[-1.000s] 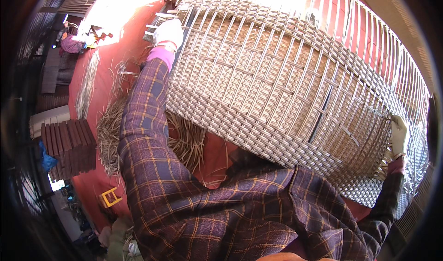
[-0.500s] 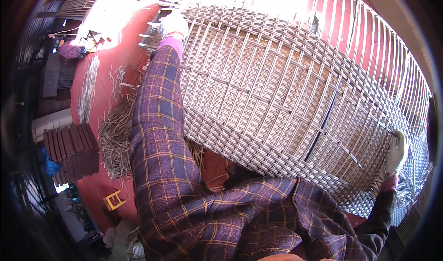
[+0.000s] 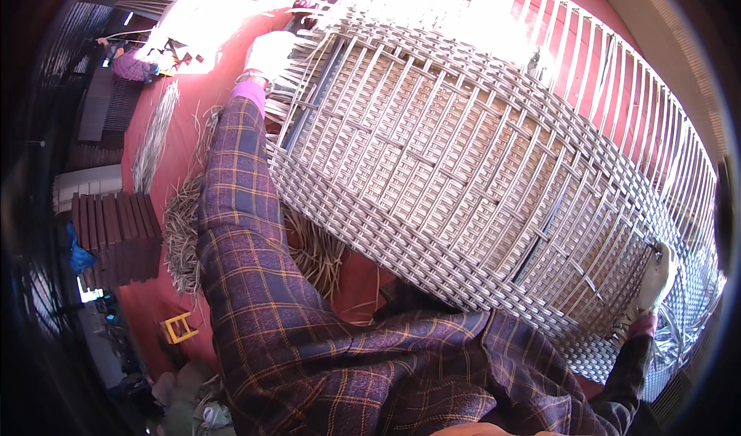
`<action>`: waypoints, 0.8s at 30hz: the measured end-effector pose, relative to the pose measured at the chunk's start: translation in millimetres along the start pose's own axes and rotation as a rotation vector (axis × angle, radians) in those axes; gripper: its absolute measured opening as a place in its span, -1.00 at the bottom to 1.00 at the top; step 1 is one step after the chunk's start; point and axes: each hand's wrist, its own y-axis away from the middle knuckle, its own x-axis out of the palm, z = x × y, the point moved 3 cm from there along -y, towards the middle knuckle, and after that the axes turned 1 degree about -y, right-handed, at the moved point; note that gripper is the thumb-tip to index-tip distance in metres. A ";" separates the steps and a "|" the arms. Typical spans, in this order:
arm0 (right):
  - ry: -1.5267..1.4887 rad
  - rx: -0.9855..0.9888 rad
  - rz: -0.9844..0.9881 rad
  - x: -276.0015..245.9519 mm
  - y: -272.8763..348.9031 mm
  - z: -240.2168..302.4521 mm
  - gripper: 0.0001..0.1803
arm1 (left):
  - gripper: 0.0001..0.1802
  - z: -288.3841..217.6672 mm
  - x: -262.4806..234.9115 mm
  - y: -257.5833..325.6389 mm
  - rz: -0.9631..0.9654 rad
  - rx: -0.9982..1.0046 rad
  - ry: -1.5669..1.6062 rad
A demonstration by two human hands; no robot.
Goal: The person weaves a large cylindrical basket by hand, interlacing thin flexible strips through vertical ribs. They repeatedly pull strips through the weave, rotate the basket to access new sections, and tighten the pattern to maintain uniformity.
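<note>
A large grey-brown wicker panel (image 3: 432, 158), woven from flat strands over a frame, spreads slantwise before me. My left hand (image 3: 270, 54) is stretched out past its far left end, beside loose strand ends (image 3: 305, 73). Glare washes out its fingers. At the panel's right end, my right hand (image 3: 656, 278), in a pale glove, lies against the weave with its fingers bent together. What they pinch is too small to make out. A dark frame bar (image 3: 315, 96) shows at the left end, and another dark strip (image 3: 538, 239) crosses the weave toward the right.
Long unwoven strands (image 3: 617, 73) fan out on the far side over a red floor covering (image 3: 147, 305). Left of me lie a heap of loose strands (image 3: 184, 239), a stack of brown slats (image 3: 120, 239) and a small yellow frame (image 3: 180, 327). Strong sunlight bleaches the far edge.
My left hand has moved left, off the panel's end, uncovering the dark bar there. The panel appears slightly lower and further right in view. My right hand stays at the right end.
</note>
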 end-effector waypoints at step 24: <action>0.155 0.043 -0.023 -6.3 6.9 13.4 -0.61 | -0.76 -44.5 20.0 4.7 0.623 -0.731 1.137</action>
